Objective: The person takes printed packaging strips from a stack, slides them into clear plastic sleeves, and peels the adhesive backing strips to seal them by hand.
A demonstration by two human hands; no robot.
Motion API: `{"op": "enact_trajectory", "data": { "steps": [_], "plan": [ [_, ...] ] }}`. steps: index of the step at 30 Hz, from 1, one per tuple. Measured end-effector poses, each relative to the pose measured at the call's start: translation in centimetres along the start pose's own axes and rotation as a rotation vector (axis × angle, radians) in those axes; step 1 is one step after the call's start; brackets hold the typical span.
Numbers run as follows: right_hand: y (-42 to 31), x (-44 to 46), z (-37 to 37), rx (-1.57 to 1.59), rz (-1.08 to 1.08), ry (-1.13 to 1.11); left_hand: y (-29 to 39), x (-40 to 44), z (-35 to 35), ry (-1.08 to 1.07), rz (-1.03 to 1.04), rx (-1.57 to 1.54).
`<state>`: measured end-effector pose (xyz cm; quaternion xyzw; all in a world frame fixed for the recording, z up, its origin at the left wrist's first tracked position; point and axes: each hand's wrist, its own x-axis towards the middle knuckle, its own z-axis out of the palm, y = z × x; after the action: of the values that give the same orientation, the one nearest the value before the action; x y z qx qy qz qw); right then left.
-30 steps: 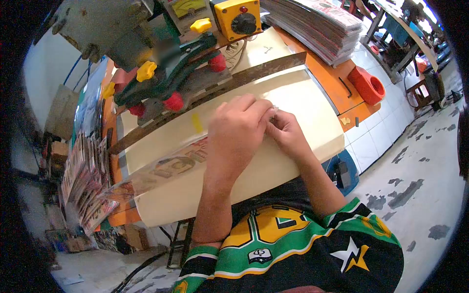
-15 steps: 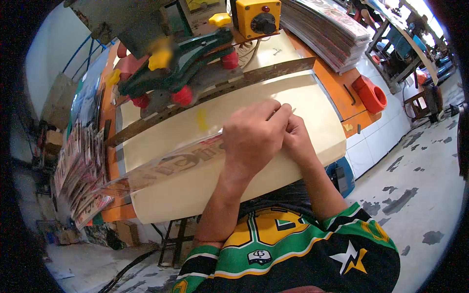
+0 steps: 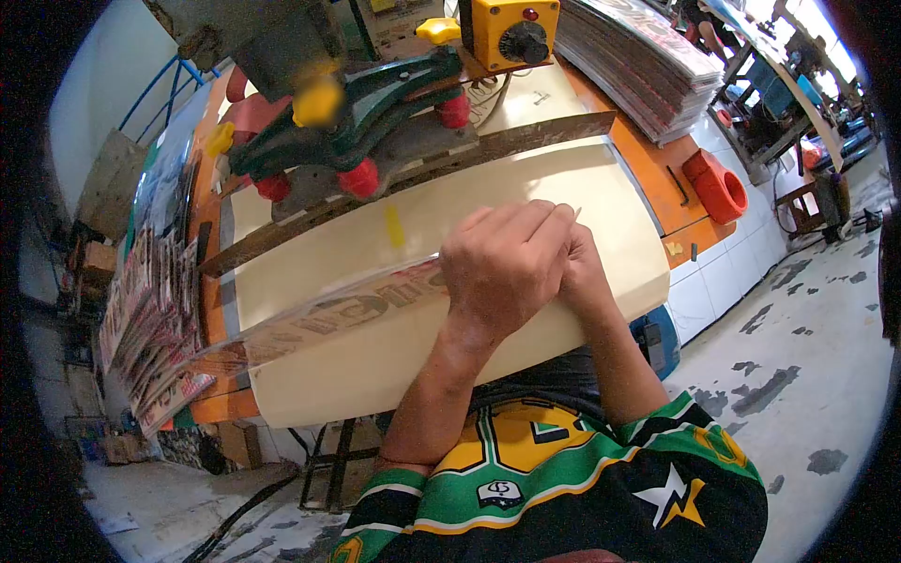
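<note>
My left hand (image 3: 502,267) is closed around the right end of a clear printed plastic strip (image 3: 357,305), which stretches down to the left over a cream sheet (image 3: 328,380). Pressed against it on the right is my right hand (image 3: 584,263), its fingers closed and mostly hidden behind the left. A small pale tip pokes out above the two hands; what my right hand grips cannot be made out. Behind them a long metal bar (image 3: 544,134) crosses the sheet, and a strip of yellow tape (image 3: 394,225) marks the surface.
A dark green machine part (image 3: 394,89) with red and yellow knobs stands behind the bar, beside a yellow control box (image 3: 511,36). Stacked printed packets (image 3: 648,70) lie at the back right, near a red holder (image 3: 715,186). More packets (image 3: 155,324) hang at the left.
In the view, both hands have shifted right and slightly down, still together, with the strip's end in the left. The machine and table also appear shifted as the camera moved.
</note>
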<state>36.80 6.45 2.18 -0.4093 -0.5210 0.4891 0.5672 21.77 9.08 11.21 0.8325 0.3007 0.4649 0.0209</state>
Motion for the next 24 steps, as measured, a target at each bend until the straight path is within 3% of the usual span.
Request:
{"op": "enact_trajectory", "data": {
  "steps": [24],
  "plan": [
    [0.37,-0.33,0.25,0.104,-0.001,-0.114,0.61,-0.43,0.43,0.148,-0.225,-0.103]
  ]
}}
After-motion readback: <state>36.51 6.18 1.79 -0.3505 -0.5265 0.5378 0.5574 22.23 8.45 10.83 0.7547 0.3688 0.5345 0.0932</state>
